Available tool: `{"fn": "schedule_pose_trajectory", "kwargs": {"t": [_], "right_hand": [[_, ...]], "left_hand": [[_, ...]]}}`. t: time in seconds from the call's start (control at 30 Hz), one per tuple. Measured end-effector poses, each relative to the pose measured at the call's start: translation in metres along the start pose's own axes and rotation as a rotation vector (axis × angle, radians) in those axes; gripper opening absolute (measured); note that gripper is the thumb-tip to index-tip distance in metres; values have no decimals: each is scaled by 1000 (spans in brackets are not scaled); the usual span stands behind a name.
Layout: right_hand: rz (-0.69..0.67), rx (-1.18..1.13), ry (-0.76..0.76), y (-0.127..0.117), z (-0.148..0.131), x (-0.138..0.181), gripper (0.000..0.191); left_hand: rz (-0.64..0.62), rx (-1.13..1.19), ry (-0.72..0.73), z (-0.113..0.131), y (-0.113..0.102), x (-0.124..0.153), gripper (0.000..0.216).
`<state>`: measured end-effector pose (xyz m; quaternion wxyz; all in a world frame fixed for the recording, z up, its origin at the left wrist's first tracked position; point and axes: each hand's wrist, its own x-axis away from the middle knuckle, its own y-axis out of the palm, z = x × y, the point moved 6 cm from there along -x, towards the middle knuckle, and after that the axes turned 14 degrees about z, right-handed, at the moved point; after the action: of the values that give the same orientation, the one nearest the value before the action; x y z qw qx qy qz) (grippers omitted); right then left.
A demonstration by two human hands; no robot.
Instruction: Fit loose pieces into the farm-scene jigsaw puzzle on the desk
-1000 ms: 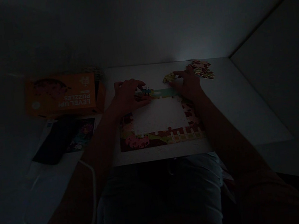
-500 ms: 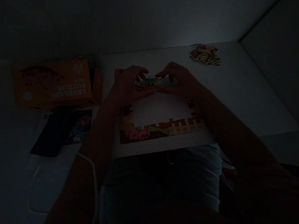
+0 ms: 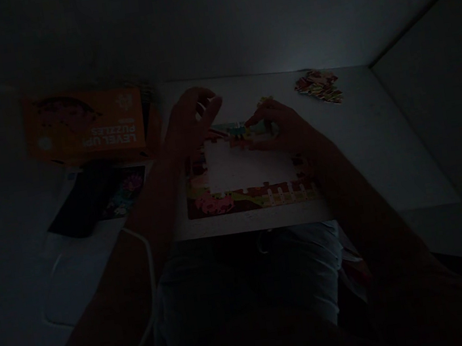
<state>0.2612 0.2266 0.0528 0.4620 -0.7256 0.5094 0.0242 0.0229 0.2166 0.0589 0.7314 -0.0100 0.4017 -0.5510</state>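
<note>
The view is very dark. A jigsaw puzzle border [image 3: 251, 197] lies on the white table, with bare tabletop inside it. My right hand [image 3: 287, 128] is at its far side, index finger and thumb closed on the edges of a puzzle piece [image 3: 238, 132] with a teal pattern. Lifted off the puzzle, my left hand [image 3: 193, 118] is over the far left corner, its fingers curved and apart with nothing in them. Just beyond my right hand's knuckles lies a small yellowish puzzle piece [image 3: 264, 101]. My hands and forearms hide parts of the border's sides.
A pile of loose puzzle pieces [image 3: 318, 86] lies at the far right of the table [image 3: 389, 139]. On the left are an orange puzzle box [image 3: 86, 124], a dark flat object [image 3: 83, 202] and a floral picture sheet [image 3: 128, 190]. A pale cable [image 3: 149, 264] crosses my left forearm.
My left hand has let go of the far strip and moved up and left. My right hand stays at the piece, shifted slightly. The yellowish piece beyond it has come into sight.
</note>
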Motion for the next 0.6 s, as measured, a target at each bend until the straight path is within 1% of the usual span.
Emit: {"fn": "schedule_pose_trajectory", "kwargs": {"t": [0.07, 0.13, 0.2, 0.27, 0.33, 0.43, 0.53, 0.6], "right_hand": [[-80, 9, 66, -1, -9, 5, 58], [-165, 18, 99, -1, -19, 13, 53], [-227, 14, 64, 1, -30, 23, 48], [-257, 20, 18, 3, -39, 35, 44], [-251, 59, 13, 4, -42, 49, 46], [-182, 128, 38, 5, -52, 70, 53], [-133, 165, 36, 8, -75, 96, 50], [-123, 199, 28, 13, -90, 113, 59]], "left_hand": [[22, -15, -65, -18, 1, -3, 53], [34, -41, -91, -33, 4, -3, 47], [49, -58, -95, -44, 8, -3, 43], [63, -70, -105, -51, 12, -3, 40], [78, -70, -115, -55, 14, -3, 41], [95, -48, -107, -58, 16, -4, 45], [110, -23, -100, -61, 16, -4, 41], [110, -14, -95, -62, 17, -5, 39]]}}
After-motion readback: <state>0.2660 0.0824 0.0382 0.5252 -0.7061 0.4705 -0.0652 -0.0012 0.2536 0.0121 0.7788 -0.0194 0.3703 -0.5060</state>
